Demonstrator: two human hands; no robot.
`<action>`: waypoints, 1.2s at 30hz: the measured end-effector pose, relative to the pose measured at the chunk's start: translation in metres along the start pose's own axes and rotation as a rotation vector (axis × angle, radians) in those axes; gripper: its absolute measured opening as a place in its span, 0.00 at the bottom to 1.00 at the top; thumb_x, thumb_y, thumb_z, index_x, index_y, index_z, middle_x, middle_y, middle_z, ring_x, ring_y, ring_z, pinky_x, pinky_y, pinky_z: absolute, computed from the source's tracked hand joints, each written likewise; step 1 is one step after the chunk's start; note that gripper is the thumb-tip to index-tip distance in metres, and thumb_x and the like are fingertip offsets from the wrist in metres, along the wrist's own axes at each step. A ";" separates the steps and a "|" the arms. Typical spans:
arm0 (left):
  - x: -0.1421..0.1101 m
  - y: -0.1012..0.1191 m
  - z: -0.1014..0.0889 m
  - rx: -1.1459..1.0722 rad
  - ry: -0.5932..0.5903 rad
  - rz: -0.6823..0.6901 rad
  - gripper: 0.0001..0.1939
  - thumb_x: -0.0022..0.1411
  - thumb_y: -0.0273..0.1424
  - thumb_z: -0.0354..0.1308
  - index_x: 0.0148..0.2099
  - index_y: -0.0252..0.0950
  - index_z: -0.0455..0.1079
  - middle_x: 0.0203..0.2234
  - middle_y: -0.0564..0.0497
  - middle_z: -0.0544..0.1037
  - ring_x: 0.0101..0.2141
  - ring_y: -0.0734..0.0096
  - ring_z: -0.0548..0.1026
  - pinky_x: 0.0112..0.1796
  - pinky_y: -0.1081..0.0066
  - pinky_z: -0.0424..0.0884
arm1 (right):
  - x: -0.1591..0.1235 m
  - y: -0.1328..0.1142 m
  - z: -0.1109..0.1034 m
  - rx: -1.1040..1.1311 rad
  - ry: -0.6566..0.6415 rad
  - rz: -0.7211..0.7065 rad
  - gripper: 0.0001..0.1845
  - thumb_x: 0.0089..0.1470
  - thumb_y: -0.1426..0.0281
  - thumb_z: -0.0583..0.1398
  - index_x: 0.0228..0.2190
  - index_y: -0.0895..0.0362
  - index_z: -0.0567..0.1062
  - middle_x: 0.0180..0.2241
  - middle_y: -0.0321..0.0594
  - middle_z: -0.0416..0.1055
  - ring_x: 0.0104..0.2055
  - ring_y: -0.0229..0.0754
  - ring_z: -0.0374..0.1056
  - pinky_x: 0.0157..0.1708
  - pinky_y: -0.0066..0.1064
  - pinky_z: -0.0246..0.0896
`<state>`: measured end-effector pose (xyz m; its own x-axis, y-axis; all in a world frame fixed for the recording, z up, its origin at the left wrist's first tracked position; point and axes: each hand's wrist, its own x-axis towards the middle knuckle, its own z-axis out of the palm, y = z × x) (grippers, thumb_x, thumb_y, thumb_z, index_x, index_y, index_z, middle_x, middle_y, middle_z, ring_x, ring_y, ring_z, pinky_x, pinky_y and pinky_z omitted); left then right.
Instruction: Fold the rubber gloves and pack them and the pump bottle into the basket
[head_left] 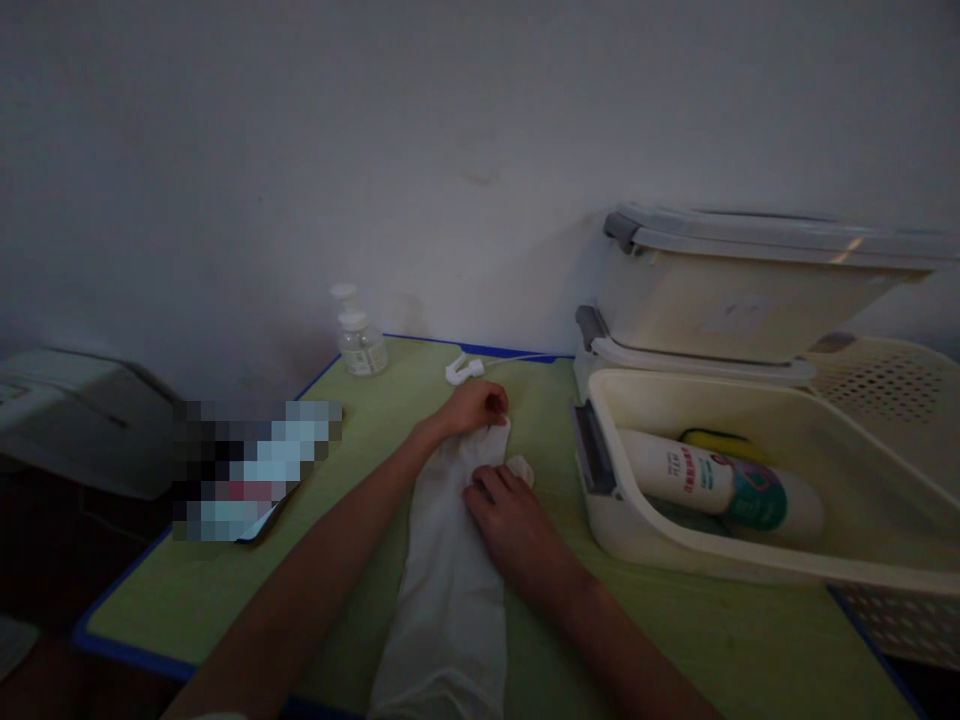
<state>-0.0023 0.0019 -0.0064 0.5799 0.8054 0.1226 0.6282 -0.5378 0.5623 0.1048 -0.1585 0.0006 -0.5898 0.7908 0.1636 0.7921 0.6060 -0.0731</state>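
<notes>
On our right we see an open cream bin [720, 557] with a grey handle at its left end; in it a white bottle [679, 472] with a teal label lies on its side, a yellow item [724, 443] shows behind it, and the bottom of the bin is too dim to read further. Behind the bin stands a pale box [690, 310] with its lid on, resting on another lidded box [697, 367], and a perforated basket [889, 385] shows at the far right. A clear pump bottle [364, 350] stands upright near the back left corner of our green table [637, 640], which has a blue edge and sits against a plain, dim wall [450, 150]. A white hooked piece [465, 371] with a thin cord lies near the back edge, and a flat item [281, 470], mostly blurred out, lies by the left edge. Between our forearms a long white cloth [454, 580] runs lengthwise from the near edge toward the wall. Our left hand [476, 405] is at its far end, fingertips pinched narrow on the corner; our right hand [510, 510] rests on its right side with fingers bent, beside a small bunched bit of white fabric [522, 469], and we cannot tell whether it grips anything.
</notes>
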 end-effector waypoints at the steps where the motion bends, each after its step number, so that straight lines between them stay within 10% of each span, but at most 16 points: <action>1: -0.001 0.002 0.000 0.008 0.000 -0.001 0.05 0.47 0.24 0.62 0.31 0.31 0.73 0.24 0.52 0.76 0.27 0.73 0.72 0.30 0.75 0.65 | 0.000 0.000 0.000 0.000 0.003 0.000 0.09 0.57 0.75 0.51 0.37 0.61 0.71 0.41 0.47 0.66 0.43 0.46 0.61 0.40 0.38 0.63; 14: -0.051 -0.010 -0.056 0.038 0.079 -0.190 0.09 0.52 0.32 0.56 0.32 0.30 0.72 0.28 0.47 0.76 0.29 0.69 0.72 0.32 0.72 0.66 | 0.000 0.003 -0.001 -0.003 -0.018 -0.006 0.10 0.57 0.76 0.51 0.38 0.61 0.71 0.41 0.47 0.66 0.43 0.46 0.60 0.41 0.38 0.61; 36: -0.076 -0.030 -0.036 -0.072 0.184 -0.245 0.01 0.46 0.22 0.58 0.26 0.31 0.69 0.21 0.54 0.73 0.25 0.75 0.70 0.30 0.75 0.67 | 0.002 0.002 0.001 -0.031 -0.016 -0.001 0.09 0.56 0.77 0.52 0.38 0.61 0.71 0.42 0.46 0.67 0.43 0.46 0.61 0.42 0.36 0.61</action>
<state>-0.0844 -0.0343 -0.0034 0.3080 0.9440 0.1183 0.6954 -0.3082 0.6492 0.1053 -0.1550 0.0003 -0.5929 0.7915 0.1484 0.7958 0.6041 -0.0427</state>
